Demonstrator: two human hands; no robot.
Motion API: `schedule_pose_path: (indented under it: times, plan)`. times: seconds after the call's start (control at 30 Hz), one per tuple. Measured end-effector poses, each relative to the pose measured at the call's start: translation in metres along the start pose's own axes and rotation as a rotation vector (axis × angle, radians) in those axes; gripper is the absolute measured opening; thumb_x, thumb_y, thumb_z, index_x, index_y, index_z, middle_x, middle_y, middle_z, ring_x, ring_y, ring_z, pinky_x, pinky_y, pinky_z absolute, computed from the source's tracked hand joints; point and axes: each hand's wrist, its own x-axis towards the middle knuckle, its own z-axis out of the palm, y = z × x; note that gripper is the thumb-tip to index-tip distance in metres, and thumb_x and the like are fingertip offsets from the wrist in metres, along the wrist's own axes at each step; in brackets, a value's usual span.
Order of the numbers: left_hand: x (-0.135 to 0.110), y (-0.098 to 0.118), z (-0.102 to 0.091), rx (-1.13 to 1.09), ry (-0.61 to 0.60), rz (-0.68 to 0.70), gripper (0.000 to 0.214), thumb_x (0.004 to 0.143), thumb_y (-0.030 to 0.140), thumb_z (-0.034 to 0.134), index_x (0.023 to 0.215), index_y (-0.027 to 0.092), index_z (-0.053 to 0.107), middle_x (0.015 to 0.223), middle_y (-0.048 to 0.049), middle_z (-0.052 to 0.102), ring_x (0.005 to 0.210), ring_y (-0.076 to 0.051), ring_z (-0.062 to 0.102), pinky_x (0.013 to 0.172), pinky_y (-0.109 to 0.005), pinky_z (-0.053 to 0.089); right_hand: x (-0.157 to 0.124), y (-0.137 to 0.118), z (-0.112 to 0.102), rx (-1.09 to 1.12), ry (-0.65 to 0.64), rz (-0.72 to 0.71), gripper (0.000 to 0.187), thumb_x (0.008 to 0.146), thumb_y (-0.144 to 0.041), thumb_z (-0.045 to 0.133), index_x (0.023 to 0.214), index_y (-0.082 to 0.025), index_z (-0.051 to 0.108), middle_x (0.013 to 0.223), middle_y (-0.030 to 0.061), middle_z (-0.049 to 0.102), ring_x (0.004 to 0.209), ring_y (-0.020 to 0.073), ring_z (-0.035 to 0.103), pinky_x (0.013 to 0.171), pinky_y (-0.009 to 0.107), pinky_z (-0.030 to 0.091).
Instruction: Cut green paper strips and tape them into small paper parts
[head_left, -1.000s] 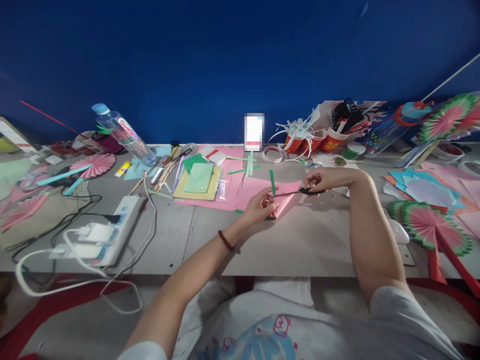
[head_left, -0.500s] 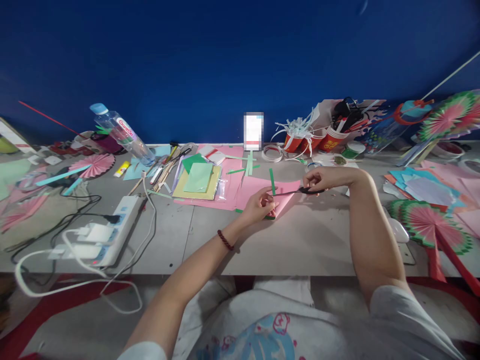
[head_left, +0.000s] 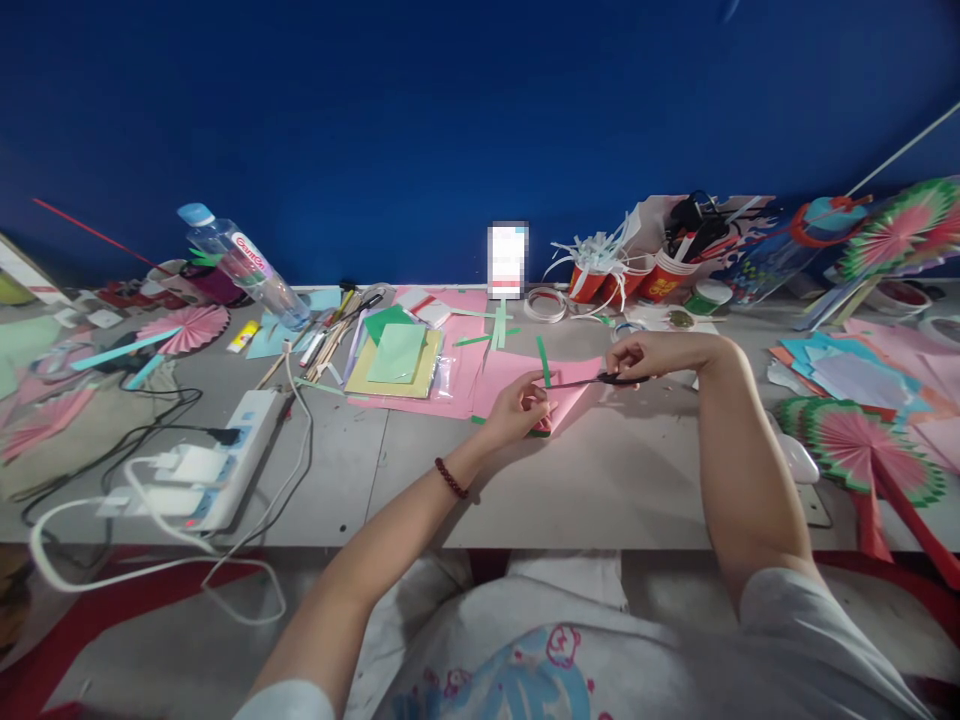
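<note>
A blue wall point(head_left: 375, 130) rises behind a grey table point(head_left: 600, 500) crowded with craft supplies. A clear plastic bottle point(head_left: 251, 265) leans at the back left. At the back right, red paper cups point(head_left: 585, 287) hold curling white paper strips, and a fuller red cup point(head_left: 664, 280) beside them holds black-handled tools. The left hand point(head_left: 517, 410), fingers drawn in, grips a narrow green strip point(head_left: 543, 358) over a pink sheet point(head_left: 495, 385). The right hand point(head_left: 632, 355) is closed around the handles of dark scissors point(head_left: 592, 381). They lie nearly level, long axis side to side, blades pointing left across the strip, which stands lengthwise away from the person, its far end tipped slightly left.
</note>
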Motion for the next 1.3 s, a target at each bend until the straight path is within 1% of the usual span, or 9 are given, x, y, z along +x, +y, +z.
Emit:
schedule_pose_path:
  times: [0.2,0.37,0.6,0.7,0.87,1.0,1.13,1.2,1.3]
  plan:
    - [-0.001,0.004,0.001,-0.006,0.003,-0.023,0.052,0.076,0.029,0.068,0.124,0.019,0.051,0.078,0.0050,0.050,0.054,-0.008,0.062,0.053,-0.022,0.050,0.000,0.000,0.000,-0.022,-0.002,0.026,0.042,0.068,-0.061,0.068,0.077,-0.021,0.060,0.061,-0.0008,0.057,0.048,0.0078,0.040,0.042,0.020,0.024]
    - [-0.001,0.005,0.001,0.007,-0.019,0.002,0.048,0.077,0.030,0.066,0.123,0.020,0.053,0.076,0.0056,0.051,0.055,-0.008,0.063,0.055,-0.022,0.049,0.001,0.003,-0.001,-0.040,-0.007,0.037,0.041,0.070,-0.059,0.066,0.080,-0.020,0.059,0.063,-0.0012,0.056,0.050,0.0074,0.040,0.042,0.019,0.024]
    - [-0.001,0.004,0.000,0.010,-0.002,0.024,0.047,0.077,0.029,0.066,0.122,0.020,0.055,0.077,0.0058,0.049,0.054,-0.006,0.060,0.056,-0.022,0.050,-0.003,-0.007,0.001,-0.036,0.011,0.040,0.038,0.069,-0.055,0.068,0.079,-0.020,0.057,0.064,-0.0002,0.059,0.049,0.0070,0.040,0.041,0.019,0.023]
    - [0.000,0.003,0.000,0.019,0.006,0.011,0.047,0.077,0.029,0.067,0.121,0.021,0.055,0.076,0.0062,0.048,0.055,-0.006,0.060,0.056,-0.021,0.050,-0.003,-0.009,0.002,-0.041,0.022,0.029,0.037,0.070,-0.055,0.067,0.078,-0.020,0.058,0.062,-0.0004,0.059,0.049,0.0073,0.041,0.041,0.019,0.023]
    - [0.000,0.004,0.001,0.008,0.004,-0.015,0.047,0.076,0.026,0.066,0.121,0.019,0.053,0.076,0.0057,0.050,0.056,-0.008,0.063,0.056,-0.023,0.051,-0.005,-0.007,0.000,-0.032,0.035,0.020,0.035,0.068,-0.052,0.071,0.079,-0.020,0.062,0.063,0.0008,0.062,0.051,0.0089,0.045,0.043,0.021,0.029]
    - [-0.002,0.008,0.002,0.017,-0.006,-0.009,0.050,0.076,0.023,0.065,0.124,0.018,0.052,0.073,0.0048,0.054,0.059,-0.009,0.063,0.062,-0.025,0.053,-0.008,-0.005,0.000,-0.022,0.048,-0.013,0.034,0.068,-0.050,0.072,0.079,-0.019,0.066,0.068,0.0024,0.065,0.055,0.0104,0.051,0.047,0.021,0.033]
    - [-0.002,0.008,0.002,0.015,-0.017,0.013,0.049,0.077,0.028,0.066,0.123,0.018,0.052,0.071,0.0065,0.051,0.057,-0.008,0.062,0.063,-0.025,0.053,-0.010,-0.005,0.000,0.091,0.036,-0.096,0.032,0.069,-0.047,0.072,0.082,-0.018,0.067,0.071,0.0041,0.066,0.061,0.0129,0.057,0.049,0.021,0.036]
    - [-0.002,0.007,0.002,0.016,-0.031,0.004,0.050,0.077,0.031,0.068,0.123,0.018,0.052,0.071,0.0062,0.052,0.058,-0.008,0.061,0.062,-0.025,0.052,-0.010,-0.005,-0.001,0.176,0.070,-0.150,0.030,0.070,-0.044,0.073,0.082,-0.018,0.067,0.069,0.0036,0.065,0.056,0.0110,0.054,0.047,0.021,0.036]
    - [-0.003,0.007,0.001,0.048,-0.055,0.002,0.053,0.078,0.036,0.069,0.124,0.016,0.052,0.072,0.0028,0.058,0.061,-0.010,0.061,0.063,-0.025,0.050,-0.007,-0.007,-0.001,0.241,0.209,-0.202,0.026,0.071,-0.042,0.074,0.078,-0.018,0.065,0.065,0.0021,0.062,0.049,0.0079,0.045,0.044,0.022,0.034]
